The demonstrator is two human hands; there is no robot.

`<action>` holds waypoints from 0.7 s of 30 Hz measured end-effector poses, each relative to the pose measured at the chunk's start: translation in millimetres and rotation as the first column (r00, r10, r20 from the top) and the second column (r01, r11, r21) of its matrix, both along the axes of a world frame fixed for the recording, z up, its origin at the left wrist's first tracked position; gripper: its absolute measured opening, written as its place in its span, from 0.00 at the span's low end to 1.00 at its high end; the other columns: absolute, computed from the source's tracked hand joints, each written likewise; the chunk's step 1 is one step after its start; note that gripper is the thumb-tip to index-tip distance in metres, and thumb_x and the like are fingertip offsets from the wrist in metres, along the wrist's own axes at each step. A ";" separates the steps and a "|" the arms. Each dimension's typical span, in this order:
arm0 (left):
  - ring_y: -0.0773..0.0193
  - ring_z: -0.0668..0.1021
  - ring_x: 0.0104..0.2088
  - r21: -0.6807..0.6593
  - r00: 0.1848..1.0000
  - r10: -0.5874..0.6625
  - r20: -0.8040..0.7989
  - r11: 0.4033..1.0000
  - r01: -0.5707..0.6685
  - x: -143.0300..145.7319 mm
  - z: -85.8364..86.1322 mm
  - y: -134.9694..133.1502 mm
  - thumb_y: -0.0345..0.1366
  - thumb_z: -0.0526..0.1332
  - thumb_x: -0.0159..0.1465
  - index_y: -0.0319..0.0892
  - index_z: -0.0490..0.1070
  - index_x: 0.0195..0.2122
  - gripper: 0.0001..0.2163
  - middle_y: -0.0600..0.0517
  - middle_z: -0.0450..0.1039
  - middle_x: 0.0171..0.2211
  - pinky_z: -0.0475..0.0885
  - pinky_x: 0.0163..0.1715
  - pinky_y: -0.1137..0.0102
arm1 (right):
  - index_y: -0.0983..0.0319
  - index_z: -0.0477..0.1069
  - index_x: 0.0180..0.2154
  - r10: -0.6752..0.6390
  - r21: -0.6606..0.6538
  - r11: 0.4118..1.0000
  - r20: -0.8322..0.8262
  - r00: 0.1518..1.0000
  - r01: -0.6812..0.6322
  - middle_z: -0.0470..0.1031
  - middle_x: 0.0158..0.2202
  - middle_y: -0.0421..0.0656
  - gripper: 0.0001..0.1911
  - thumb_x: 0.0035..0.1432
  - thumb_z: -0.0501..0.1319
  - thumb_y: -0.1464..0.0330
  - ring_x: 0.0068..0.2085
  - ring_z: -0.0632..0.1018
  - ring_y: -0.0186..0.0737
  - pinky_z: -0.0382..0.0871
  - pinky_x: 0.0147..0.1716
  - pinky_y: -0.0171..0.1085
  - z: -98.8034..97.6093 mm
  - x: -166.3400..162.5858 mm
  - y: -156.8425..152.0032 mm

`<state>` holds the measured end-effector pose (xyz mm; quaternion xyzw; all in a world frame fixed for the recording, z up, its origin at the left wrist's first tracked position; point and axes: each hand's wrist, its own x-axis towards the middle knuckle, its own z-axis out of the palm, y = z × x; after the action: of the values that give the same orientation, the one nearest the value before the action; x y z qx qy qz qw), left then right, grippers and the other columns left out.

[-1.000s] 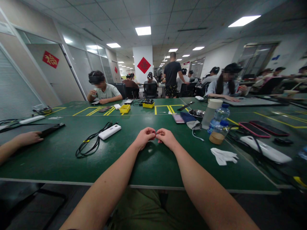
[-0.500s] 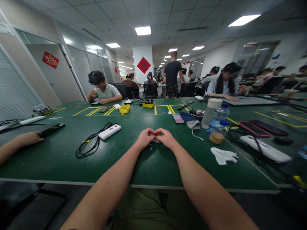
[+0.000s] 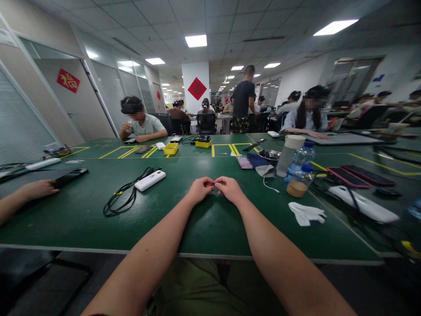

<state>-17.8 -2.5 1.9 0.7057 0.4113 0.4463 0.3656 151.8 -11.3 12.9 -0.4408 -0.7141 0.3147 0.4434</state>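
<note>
My left hand (image 3: pixel 200 189) and my right hand (image 3: pixel 228 188) meet over the middle of the green table (image 3: pixel 210 228), fingertips almost touching. Both are closed, with thumbs and fingers pinched together. Whatever lies between the fingertips is too small or too hidden to make out. Left of them lies a white power bank (image 3: pixel 150 181) with a small lit display, beside a coiled black cable (image 3: pixel 120 204). To the right, a crumpled white glove or cloth (image 3: pixel 306 214) rests on the tabletop.
At right stand a pale tumbler (image 3: pixel 289 158) and plastic bottles (image 3: pixel 298 184), near a metal bowl (image 3: pixel 269 155). Phones (image 3: pixel 348 177) and another power bank (image 3: pixel 363 204) lie beyond. Yellow trays (image 3: pixel 171 149) sit at the back. A neighbour's hand (image 3: pixel 41 189) rests at left.
My fingertips have drawn slightly apart, the right hand shifting a little to the right. In the background, the standing person has moved right.
</note>
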 end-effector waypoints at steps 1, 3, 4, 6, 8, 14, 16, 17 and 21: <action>0.68 0.72 0.25 0.008 1.000 0.008 -0.016 1.000 -0.008 -0.1 0.5 -0.4 0.31 0.63 0.51 0.38 0.74 0.32 0.07 0.53 0.73 0.26 0.66 0.27 0.74 | 0.62 0.74 0.31 0.003 0.007 1.000 0.005 1.000 -0.003 0.73 0.22 0.38 0.07 0.52 0.59 0.67 0.21 0.74 0.33 0.67 0.23 0.32 0.0 0.2 0.1; 0.68 0.72 0.25 0.004 1.000 0.014 -0.025 1.000 -0.014 0.1 1.6 -1.6 0.31 0.64 0.51 0.38 0.74 0.32 0.07 0.53 0.73 0.25 0.65 0.27 0.74 | 0.62 0.73 0.31 0.010 0.005 1.000 -0.002 1.000 -0.010 0.73 0.21 0.38 0.06 0.52 0.59 0.67 0.21 0.74 0.33 0.67 0.23 0.31 -0.2 0.3 0.3; 0.68 0.72 0.25 -0.004 1.000 0.012 -0.016 1.000 -0.012 0.4 2.2 -2.3 0.31 0.63 0.51 0.38 0.74 0.33 0.08 0.52 0.73 0.25 0.65 0.27 0.74 | 0.62 0.73 0.31 0.012 -0.003 1.000 -0.012 1.000 -0.012 0.73 0.21 0.38 0.06 0.52 0.59 0.67 0.21 0.74 0.33 0.67 0.23 0.31 -0.3 0.2 0.4; 0.68 0.72 0.26 -0.019 1.000 0.001 0.019 1.000 0.000 1.5 3.6 -4.0 0.31 0.63 0.51 0.38 0.74 0.34 0.09 0.52 0.74 0.27 0.66 0.27 0.74 | 0.62 0.73 0.31 0.017 -0.022 1.000 -0.043 0.999 -0.018 0.73 0.22 0.39 0.06 0.51 0.60 0.67 0.21 0.74 0.33 0.67 0.23 0.31 -0.3 -0.6 0.2; 0.69 0.73 0.27 -0.024 0.998 -0.016 0.057 1.000 0.018 2.9 5.5 -5.8 0.30 0.63 0.51 0.38 0.73 0.35 0.10 0.52 0.74 0.28 0.67 0.29 0.74 | 0.62 0.72 0.31 0.031 -0.040 0.999 -0.077 0.997 -0.035 0.74 0.23 0.39 0.06 0.50 0.61 0.67 0.21 0.74 0.32 0.67 0.22 0.31 -0.2 -1.9 -0.4; 0.69 0.74 0.29 -0.188 0.945 -0.024 0.326 0.978 0.089 3.3 10.0 -8.2 0.33 0.65 0.52 0.38 0.72 0.35 0.10 0.51 0.74 0.29 0.70 0.33 0.72 | 0.63 0.71 0.33 0.033 -0.113 0.991 -0.285 0.958 -0.068 0.73 0.24 0.40 0.11 0.52 0.60 0.62 0.20 0.73 0.31 0.66 0.20 0.30 -1.8 -3.0 2.1; 0.69 0.75 0.30 -0.290 0.879 -0.018 0.476 0.941 0.176 1.5 10.5 -7.2 0.33 0.65 0.53 0.37 0.72 0.36 0.10 0.49 0.74 0.32 0.71 0.36 0.71 | 0.63 0.71 0.34 0.003 -0.160 0.985 -0.341 0.940 -0.061 0.74 0.27 0.41 0.12 0.53 0.60 0.61 0.21 0.73 0.31 0.65 0.19 0.29 -2.6 -2.0 4.2; 0.69 0.75 0.31 -0.334 0.846 -0.009 0.532 0.916 0.220 0.4 10.7 -6.6 0.32 0.65 0.53 0.37 0.72 0.36 0.10 0.48 0.74 0.33 0.71 0.37 0.71 | 0.63 0.71 0.34 -0.008 -0.189 0.980 -0.352 0.936 -0.063 0.74 0.27 0.41 0.12 0.53 0.60 0.60 0.20 0.73 0.30 0.65 0.18 0.29 -2.9 -1.6 5.0; 0.66 0.77 0.35 -0.422 0.772 0.037 0.634 0.854 0.305 -3.0 11.3 -5.2 0.32 0.65 0.55 0.36 0.72 0.36 0.08 0.46 0.74 0.34 0.72 0.39 0.71 | 0.64 0.70 0.30 -0.003 -0.298 0.949 -0.332 0.943 -0.102 0.73 0.26 0.42 0.11 0.55 0.59 0.61 0.20 0.73 0.29 0.65 0.17 0.28 -2.4 -3.1 4.5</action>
<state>-20.8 -7.7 13.1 0.4269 0.3155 0.5021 0.6827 148.7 -6.8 10.5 -0.4284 -0.5828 0.5032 0.4730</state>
